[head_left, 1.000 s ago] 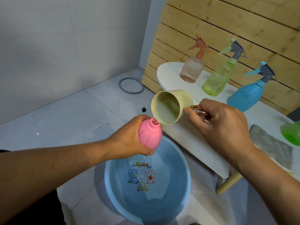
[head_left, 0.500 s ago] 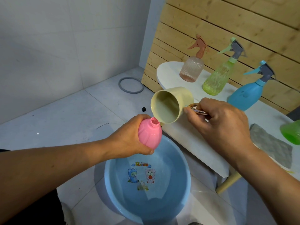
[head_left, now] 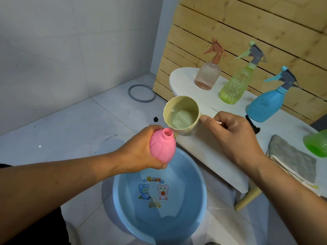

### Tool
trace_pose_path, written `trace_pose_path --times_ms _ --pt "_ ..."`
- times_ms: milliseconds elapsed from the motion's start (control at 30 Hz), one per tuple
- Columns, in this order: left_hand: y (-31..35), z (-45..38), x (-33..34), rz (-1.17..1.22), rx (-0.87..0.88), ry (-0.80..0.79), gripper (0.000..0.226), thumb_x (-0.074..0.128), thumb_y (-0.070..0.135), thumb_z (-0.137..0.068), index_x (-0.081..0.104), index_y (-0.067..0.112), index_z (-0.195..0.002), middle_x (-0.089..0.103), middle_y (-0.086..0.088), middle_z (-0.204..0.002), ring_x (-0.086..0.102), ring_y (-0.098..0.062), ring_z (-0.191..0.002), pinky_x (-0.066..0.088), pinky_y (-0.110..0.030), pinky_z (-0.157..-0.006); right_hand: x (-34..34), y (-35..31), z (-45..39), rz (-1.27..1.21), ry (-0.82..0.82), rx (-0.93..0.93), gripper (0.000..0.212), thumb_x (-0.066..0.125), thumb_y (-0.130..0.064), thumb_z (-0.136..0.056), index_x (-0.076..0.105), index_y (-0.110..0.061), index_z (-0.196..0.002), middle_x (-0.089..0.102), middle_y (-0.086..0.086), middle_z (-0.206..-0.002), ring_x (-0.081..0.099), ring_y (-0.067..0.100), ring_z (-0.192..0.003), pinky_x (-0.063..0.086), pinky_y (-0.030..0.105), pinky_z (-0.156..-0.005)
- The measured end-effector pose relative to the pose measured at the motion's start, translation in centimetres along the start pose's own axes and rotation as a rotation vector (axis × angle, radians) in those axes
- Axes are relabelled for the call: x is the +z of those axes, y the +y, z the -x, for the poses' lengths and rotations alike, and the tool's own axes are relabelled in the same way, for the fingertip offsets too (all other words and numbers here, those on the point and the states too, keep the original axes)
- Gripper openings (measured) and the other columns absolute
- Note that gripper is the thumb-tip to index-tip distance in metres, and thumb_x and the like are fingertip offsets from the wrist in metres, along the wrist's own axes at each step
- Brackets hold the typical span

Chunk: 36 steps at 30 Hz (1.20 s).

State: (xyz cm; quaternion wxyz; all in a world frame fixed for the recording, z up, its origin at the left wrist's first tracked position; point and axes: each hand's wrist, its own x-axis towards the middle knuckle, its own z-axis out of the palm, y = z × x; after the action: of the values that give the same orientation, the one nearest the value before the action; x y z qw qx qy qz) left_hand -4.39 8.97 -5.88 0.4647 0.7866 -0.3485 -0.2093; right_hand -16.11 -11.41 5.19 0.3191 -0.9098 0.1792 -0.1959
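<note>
Above the blue basin (head_left: 123,206) on the tiled floor, the left hand (head_left: 139,154) grips the uncapped pink bottle (head_left: 161,149) so spills drain below, while the right hand (head_left: 235,137) holds the beige cup (head_left: 182,115) by its handle, levelled beside the neck.

This looks like a tiled washing corner in a home, bathroom-like and plain. Large white wall tiles (head_left: 70,41) fill the upper left, and pale floor tiles (head_left: 62,129) run below them. A blue basin (head_left: 198,183) of water stands on the floor at lower centre. At right, a low white surface (head_left: 203,152) carries three spray bottles (head_left: 233,87) and a folded grey cloth (head_left: 292,160) before a wooden slat panel (head_left: 230,23). A grey ring (head_left: 141,101) lies on the floor by the wall.
</note>
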Motion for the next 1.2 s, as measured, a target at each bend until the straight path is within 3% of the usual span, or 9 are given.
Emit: trace_pose_path --times_ms 67,200,400,567,667,833,967,1100,1200 --pt "0.1 0.0 -0.1 0.012 0.003 0.001 0.098 0.099 0.034 -0.059 0.037 0.045 -0.135 0.049 0.023 -0.126 0.056 -0.005 -0.111 0.052 -0.015 -0.071 0.7 1.0 -0.3 -0.160 -0.044 0.124 0.051 0.066 -0.043 -0.094 0.047 -0.009 -0.062 0.033 -0.014 -0.048 0.028 0.006 -0.047 0.025 0.016 -0.044" --pt "0.4 0.1 -0.1 0.025 0.013 -0.013 0.095 0.099 0.030 -0.061 0.037 0.046 -0.131 0.049 0.027 -0.122 0.056 -0.006 -0.106 0.051 -0.012 -0.063 1.9 2.7 -0.7 -0.311 -0.135 0.269 0.043 0.064 -0.045 -0.095 0.051 -0.009 -0.075 0.036 -0.014 -0.052 0.034 0.002 -0.048 0.030 0.021 -0.056" --pt "-0.1 0.1 -0.4 0.060 -0.001 0.005 0.094 0.099 0.031 -0.059 0.039 0.047 -0.129 0.051 0.025 -0.122 0.058 -0.006 -0.106 0.052 -0.015 -0.066 2.2 3.1 -0.9 -0.374 -0.157 0.268 0.058 0.066 -0.050 -0.092 0.045 0.001 -0.072 0.032 0.000 -0.061 0.027 0.014 -0.055 0.027 0.028 -0.056" --pt "-0.3 -0.1 -0.4 0.085 -0.014 0.018 0.094 0.099 0.028 -0.059 0.039 0.047 -0.129 0.051 0.024 -0.121 0.058 -0.007 -0.106 0.049 -0.015 -0.066 2.4 3.3 -0.7 -0.374 -0.152 0.265 0.056 0.065 -0.050 -0.092 0.046 -0.001 -0.071 0.035 -0.007 -0.055 0.030 0.009 -0.053 0.028 0.028 -0.059" --pt "-0.4 -0.2 -0.4 0.072 -0.024 0.012 0.094 0.099 0.028 -0.060 0.038 0.046 -0.129 0.050 0.024 -0.121 0.057 -0.006 -0.105 0.049 -0.015 -0.066 2.4 3.3 -0.6 -0.351 -0.127 0.224 0.048 0.063 -0.042 -0.096 0.045 -0.007 -0.069 0.040 -0.016 -0.051 0.039 0.000 -0.048 0.031 0.021 -0.059" --pt "-0.9 -0.2 0.0 0.053 -0.048 -0.005 0.095 0.099 0.029 -0.059 0.037 0.046 -0.129 0.049 0.024 -0.120 0.057 -0.007 -0.104 0.051 -0.017 -0.067 1.5 2.9 -0.6 -0.260 -0.052 0.069 0.055 0.067 -0.043 -0.093 0.048 0.003 -0.071 0.043 0.006 -0.066 0.033 0.011 -0.059 0.029 0.018 -0.052" --pt "-1.0 -0.3 0.1 0.053 -0.050 -0.015 0.095 0.099 0.029 -0.059 0.037 0.045 -0.129 0.049 0.024 -0.121 0.057 -0.007 -0.105 0.050 -0.016 -0.066 0.6 2.1 -0.4 -0.134 -0.020 -0.037 0.046 0.067 -0.040 -0.094 0.051 -0.007 -0.067 0.035 -0.012 -0.051 0.032 0.008 -0.050 0.028 0.015 -0.049" --pt "-1.0 -0.5 0.1 0.064 -0.040 -0.008 0.096 0.100 0.030 -0.059 0.037 0.046 -0.129 0.049 0.023 -0.121 0.057 -0.008 -0.106 0.051 -0.016 -0.067 -0.1 1.8 -0.2 0.097 0.025 -0.171 0.048 0.063 -0.050 -0.094 0.048 -0.015 -0.065 0.040 -0.006 -0.053 0.036 0.015 -0.055 0.035 0.036 -0.054" --pt "-1.0 -0.6 0.2 0.067 -0.038 -0.009 0.096 0.099 0.030 -0.059 0.037 0.046 -0.130 0.049 0.024 -0.122 0.057 -0.009 -0.107 0.052 -0.017 -0.068 -0.4 1.5 0.0 0.207 0.080 -0.251 0.048 0.062 -0.051 -0.094 0.047 -0.015 -0.066 0.040 -0.003 -0.053 0.040 0.018 -0.056 0.038 0.040 -0.054"
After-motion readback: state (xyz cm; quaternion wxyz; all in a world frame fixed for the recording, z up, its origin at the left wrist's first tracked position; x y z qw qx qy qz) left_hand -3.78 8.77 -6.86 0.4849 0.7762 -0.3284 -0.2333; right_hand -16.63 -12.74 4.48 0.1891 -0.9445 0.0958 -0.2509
